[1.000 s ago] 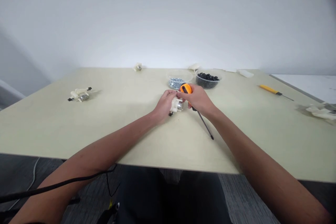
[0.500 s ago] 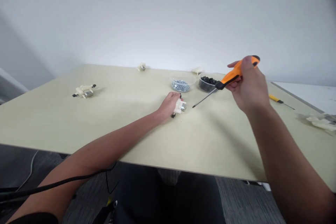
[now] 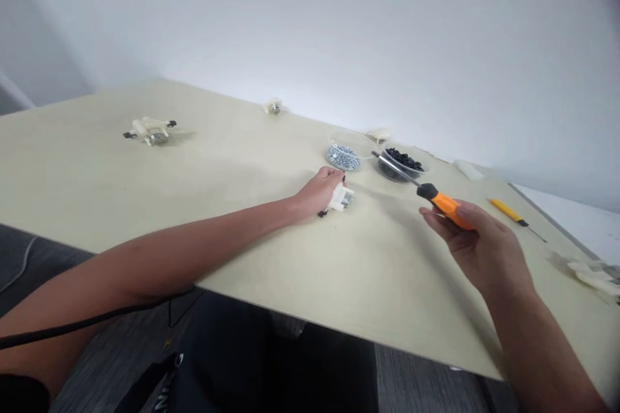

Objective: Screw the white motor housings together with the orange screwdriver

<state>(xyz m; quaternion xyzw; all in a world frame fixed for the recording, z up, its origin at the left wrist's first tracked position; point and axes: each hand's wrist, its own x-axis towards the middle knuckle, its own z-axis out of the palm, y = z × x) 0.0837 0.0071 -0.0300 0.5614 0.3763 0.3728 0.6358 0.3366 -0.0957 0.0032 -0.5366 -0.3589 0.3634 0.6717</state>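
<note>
My left hand is closed around a white plastic part with a silvery cylinder and small black ends, resting on the table. My right hand grips the orange and black handle of a screwdriver. Its shaft points up and left, and the tip is by the rim of a clear tub of black pieces. Whether the tip touches anything there I cannot tell. Just behind my left hand sits a clear tub of small silvery screws.
Similar white parts lie at the far left, at the back, behind the tubs and at the right edge. A yellow screwdriver lies on the right of the pale table. A black cable crosses my left forearm.
My right hand has moved down and slightly right, and the screwdriver has swung from pointing down-left to pointing up-left. My left hand keeps its hold. The whole view has tilted.
</note>
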